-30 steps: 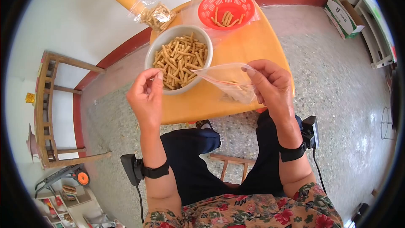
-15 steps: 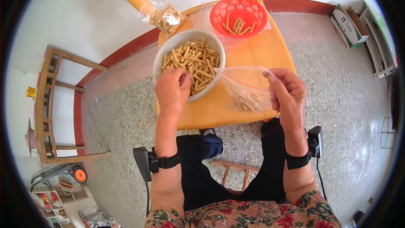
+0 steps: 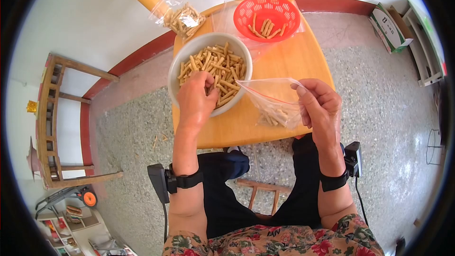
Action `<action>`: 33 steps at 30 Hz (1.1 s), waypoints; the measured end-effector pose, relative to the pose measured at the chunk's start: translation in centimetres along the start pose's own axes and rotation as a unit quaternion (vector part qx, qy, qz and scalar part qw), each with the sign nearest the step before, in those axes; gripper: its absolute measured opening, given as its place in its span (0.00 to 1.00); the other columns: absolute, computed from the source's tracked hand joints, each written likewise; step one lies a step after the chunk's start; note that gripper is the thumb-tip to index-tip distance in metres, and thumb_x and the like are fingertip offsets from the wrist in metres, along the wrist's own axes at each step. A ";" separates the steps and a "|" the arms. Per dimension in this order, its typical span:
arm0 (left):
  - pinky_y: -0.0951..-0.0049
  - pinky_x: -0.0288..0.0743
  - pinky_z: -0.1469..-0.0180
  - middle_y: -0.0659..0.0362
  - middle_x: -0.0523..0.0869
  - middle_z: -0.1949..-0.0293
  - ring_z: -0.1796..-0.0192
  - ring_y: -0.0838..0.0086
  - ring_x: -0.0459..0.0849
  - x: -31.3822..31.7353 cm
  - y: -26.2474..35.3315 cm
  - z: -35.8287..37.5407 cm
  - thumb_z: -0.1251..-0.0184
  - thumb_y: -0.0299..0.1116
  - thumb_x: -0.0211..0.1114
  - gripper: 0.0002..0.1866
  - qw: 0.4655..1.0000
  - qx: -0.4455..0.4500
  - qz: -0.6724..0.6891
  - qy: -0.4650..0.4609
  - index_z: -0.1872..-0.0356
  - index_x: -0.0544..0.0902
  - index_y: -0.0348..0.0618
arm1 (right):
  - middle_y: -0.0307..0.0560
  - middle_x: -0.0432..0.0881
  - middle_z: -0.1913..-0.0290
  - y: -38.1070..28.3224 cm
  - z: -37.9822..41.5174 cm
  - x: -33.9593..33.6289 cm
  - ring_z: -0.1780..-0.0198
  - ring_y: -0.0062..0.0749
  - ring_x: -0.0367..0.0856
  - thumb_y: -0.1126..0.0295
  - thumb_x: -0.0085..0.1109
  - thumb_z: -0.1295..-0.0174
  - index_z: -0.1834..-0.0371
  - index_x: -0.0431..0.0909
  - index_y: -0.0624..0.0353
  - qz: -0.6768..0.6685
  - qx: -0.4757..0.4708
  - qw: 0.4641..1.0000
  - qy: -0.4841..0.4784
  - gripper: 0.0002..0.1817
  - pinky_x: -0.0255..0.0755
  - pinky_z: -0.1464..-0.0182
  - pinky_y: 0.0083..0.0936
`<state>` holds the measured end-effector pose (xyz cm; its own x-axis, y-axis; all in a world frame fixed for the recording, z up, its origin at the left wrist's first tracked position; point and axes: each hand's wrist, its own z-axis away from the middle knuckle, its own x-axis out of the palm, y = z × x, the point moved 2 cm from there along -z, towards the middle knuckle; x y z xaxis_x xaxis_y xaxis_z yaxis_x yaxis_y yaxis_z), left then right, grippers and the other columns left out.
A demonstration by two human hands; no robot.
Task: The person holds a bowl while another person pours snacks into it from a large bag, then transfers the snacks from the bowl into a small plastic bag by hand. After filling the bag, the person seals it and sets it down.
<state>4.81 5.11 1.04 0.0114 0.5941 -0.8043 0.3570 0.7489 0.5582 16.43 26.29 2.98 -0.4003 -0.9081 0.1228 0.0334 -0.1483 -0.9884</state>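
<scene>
My left hand [image 3: 195,99] reaches over the near-left rim of a pale grey bowl [image 3: 173,73], its fingers curled down among tan snack sticks [image 3: 215,61]. Whatever its fingertips hold is hidden. My right hand [image 3: 321,106] pinches the upper right corner of a clear zip-lock bag [image 3: 275,96] with a red seal line. The bag's mouth gapes slightly, and its left corner touches the bowl's right side. Several sticks lie in the bag's bottom, which rests on the wooden chair seat [image 3: 289,64].
Behind the bowl, a red perforated basket [image 3: 244,7] holds several sticks and sits over clear plastic. A filled clear bag [image 3: 185,20] lies at the seat's back left. A wooden rack [image 3: 52,123] stands left; a cardboard box [image 3: 391,28] is on the floor at right.
My left hand has shifted slightly and dipped its fingers further into the sticks. My right hand still holds the bag's corner, moved a little to the left.
</scene>
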 end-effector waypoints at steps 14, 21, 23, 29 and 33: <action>0.82 0.68 0.76 0.53 0.82 0.67 0.77 0.80 0.75 -2.3 0.7 1.9 0.44 0.21 0.57 0.08 0.872 -0.103 0.478 0.017 0.63 0.75 0.38 | 0.30 0.70 0.82 -0.1 0.3 0.5 0.85 0.08 0.62 0.71 0.54 0.40 0.66 0.78 0.63 -0.002 -0.001 1.000 -0.010 0.07 0.56 0.85 0.07; 0.79 0.69 0.78 0.48 0.82 0.64 0.78 0.77 0.76 -2.6 2.3 3.1 0.41 0.25 0.58 0.10 0.799 -0.068 0.598 -0.008 0.57 0.75 0.38 | 0.30 0.70 0.82 0.1 0.5 0.4 0.84 0.08 0.63 0.71 0.54 0.40 0.66 0.78 0.63 -0.014 -0.005 1.000 -0.020 0.07 0.56 0.84 0.08; 0.79 0.69 0.78 0.47 0.82 0.64 0.79 0.77 0.76 -2.7 2.7 3.3 0.41 0.25 0.58 0.10 0.791 -0.068 0.608 -0.014 0.58 0.75 0.38 | 0.30 0.71 0.82 0.0 0.5 0.4 0.84 0.08 0.63 0.71 0.54 0.40 0.66 0.78 0.64 -0.010 -0.006 1.000 -0.022 0.07 0.56 0.84 0.08; 0.81 0.70 0.78 0.48 0.83 0.65 0.80 0.78 0.76 -3.4 5.6 4.2 0.39 0.24 0.56 0.07 0.793 -0.053 0.606 -0.022 0.59 0.75 0.38 | 0.31 0.72 0.81 -0.2 0.9 0.5 0.82 0.08 0.64 0.73 0.54 0.41 0.67 0.77 0.65 -0.021 -0.021 0.999 -0.031 0.06 0.57 0.82 0.09; 0.83 0.69 0.77 0.50 0.83 0.65 0.79 0.81 0.75 -3.7 8.3 4.5 0.41 0.21 0.56 0.07 0.838 0.011 0.545 -0.013 0.61 0.75 0.37 | 0.30 0.72 0.81 -0.2 0.9 0.4 0.80 0.08 0.65 0.74 0.54 0.40 0.67 0.77 0.66 -0.010 -0.049 0.998 -0.040 0.05 0.58 0.79 0.10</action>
<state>11.97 7.74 7.72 0.3618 0.9154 0.1764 0.1386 -0.2400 0.9608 17.13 25.57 3.30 -0.3257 -0.9343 0.1449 -0.0655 -0.1306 -0.9893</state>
